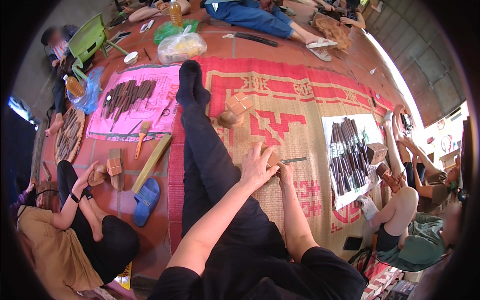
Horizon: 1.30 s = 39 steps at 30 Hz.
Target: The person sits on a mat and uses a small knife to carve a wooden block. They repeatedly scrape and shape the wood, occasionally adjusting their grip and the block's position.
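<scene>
While half-curled, both hands at wooden block

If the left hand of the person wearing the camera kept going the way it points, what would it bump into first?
The left hand would meet the small wooden block already at its fingers. Beyond that seems just woven mat, though depth is unclear.

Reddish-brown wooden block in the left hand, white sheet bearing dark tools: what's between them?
In the head view, between the block and the sheet lie the right hand, a thin grey metal blade, then beige-and-red woven mat.
</scene>
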Motion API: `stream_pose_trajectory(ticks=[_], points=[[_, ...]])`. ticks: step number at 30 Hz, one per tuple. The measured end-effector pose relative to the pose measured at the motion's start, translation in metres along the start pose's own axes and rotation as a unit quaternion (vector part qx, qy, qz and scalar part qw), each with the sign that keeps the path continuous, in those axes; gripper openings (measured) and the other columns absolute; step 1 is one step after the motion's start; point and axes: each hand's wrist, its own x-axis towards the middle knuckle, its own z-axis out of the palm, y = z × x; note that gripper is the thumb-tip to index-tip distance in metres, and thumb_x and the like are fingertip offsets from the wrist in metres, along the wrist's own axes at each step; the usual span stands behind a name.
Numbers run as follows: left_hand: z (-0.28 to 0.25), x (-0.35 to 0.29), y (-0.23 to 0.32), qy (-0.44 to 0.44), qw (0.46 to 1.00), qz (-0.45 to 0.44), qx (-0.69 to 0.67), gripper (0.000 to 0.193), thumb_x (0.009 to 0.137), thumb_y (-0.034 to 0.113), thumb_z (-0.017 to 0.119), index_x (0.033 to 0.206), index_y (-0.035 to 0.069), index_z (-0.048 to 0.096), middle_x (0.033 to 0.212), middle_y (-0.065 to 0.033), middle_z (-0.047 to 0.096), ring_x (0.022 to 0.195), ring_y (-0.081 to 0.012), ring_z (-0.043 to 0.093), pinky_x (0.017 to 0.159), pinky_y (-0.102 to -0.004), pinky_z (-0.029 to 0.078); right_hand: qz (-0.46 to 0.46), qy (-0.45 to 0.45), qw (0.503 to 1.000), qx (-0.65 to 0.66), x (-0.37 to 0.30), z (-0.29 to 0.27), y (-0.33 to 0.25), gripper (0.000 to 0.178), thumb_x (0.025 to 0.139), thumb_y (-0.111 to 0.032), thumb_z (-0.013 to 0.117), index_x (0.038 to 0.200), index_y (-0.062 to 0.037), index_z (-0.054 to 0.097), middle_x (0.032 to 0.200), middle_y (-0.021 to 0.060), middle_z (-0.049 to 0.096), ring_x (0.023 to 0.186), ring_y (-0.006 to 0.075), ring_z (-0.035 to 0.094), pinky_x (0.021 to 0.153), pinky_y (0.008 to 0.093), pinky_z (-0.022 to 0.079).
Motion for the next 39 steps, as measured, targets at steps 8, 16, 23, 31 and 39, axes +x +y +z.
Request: stream_pose_trajectory(ticks=[8, 16, 23, 31, 39], points=[[-0.002, -0.001, 0.001, 0.003, 1.000, -0.003, 0.001, 0.059, 0.072, 0.030, 0.073, 0.123, 0.010, 0.051, 0.126, -0.0181, 0.041, 0.113, -0.0359, 0.044, 0.091, -0.0466, 0.040, 0.001, 0.026, 0.998, 0.056, -0.008, 0.001, -0.012, 0.009, 0.077, -0.002, 0.061, 0.085, -0.0002, 0.059, 0.078, 0.0108, 0.064, 0.058, 0.0173, 0.062, 0.049, 0.0231, 0.049], [-0.002, 0.001, 0.002, 0.002, 1.000, 0.009, -0.015, 0.060, 0.071, 0.029, 0.073, 0.122, 0.007, 0.051, 0.124, -0.0188, 0.042, 0.111, -0.0363, 0.045, 0.090, -0.0462, 0.040, 0.001, 0.010, 1.000, 0.011, 0.006, -0.001, -0.002, 0.010, 0.077, 0.000, 0.059, 0.086, 0.0008, 0.055, 0.079, 0.0127, 0.063, 0.063, 0.0220, 0.064, 0.052, 0.0298, 0.053], [0.000, 0.002, 0.004, 0.008, 1.000, 0.012, -0.009, 0.060, 0.071, 0.029, 0.073, 0.122, 0.007, 0.051, 0.125, -0.0193, 0.041, 0.112, -0.0366, 0.045, 0.091, -0.0467, 0.040, -0.023, -0.021, 0.999, 0.019, 0.015, 0.004, 0.008, 0.011, 0.077, -0.003, 0.060, 0.084, 0.0021, 0.055, 0.078, 0.0116, 0.063, 0.062, 0.0211, 0.064, 0.051, 0.0284, 0.052], [-0.002, 0.000, 0.000, 0.003, 1.000, 0.004, -0.014, 0.059, 0.071, 0.029, 0.073, 0.122, 0.007, 0.051, 0.126, -0.0198, 0.041, 0.112, -0.0374, 0.045, 0.092, -0.0468, 0.039, -0.007, -0.027, 0.999, 0.045, 0.013, -0.001, -0.001, 0.017, 0.075, -0.003, 0.059, 0.089, 0.0064, 0.060, 0.080, 0.0142, 0.065, 0.066, 0.0233, 0.065, 0.056, 0.0297, 0.054], [0.000, -0.003, 0.002, 0.020, 1.000, 0.009, -0.006, 0.060, 0.070, 0.029, 0.073, 0.121, 0.008, 0.052, 0.125, -0.0198, 0.041, 0.112, -0.0370, 0.045, 0.090, -0.0469, 0.040, 0.004, -0.011, 0.999, 0.032, 0.016, -0.006, 0.009, 0.011, 0.076, -0.007, 0.061, 0.086, -0.0005, 0.060, 0.081, 0.0118, 0.064, 0.065, 0.0215, 0.063, 0.054, 0.0289, 0.052]])
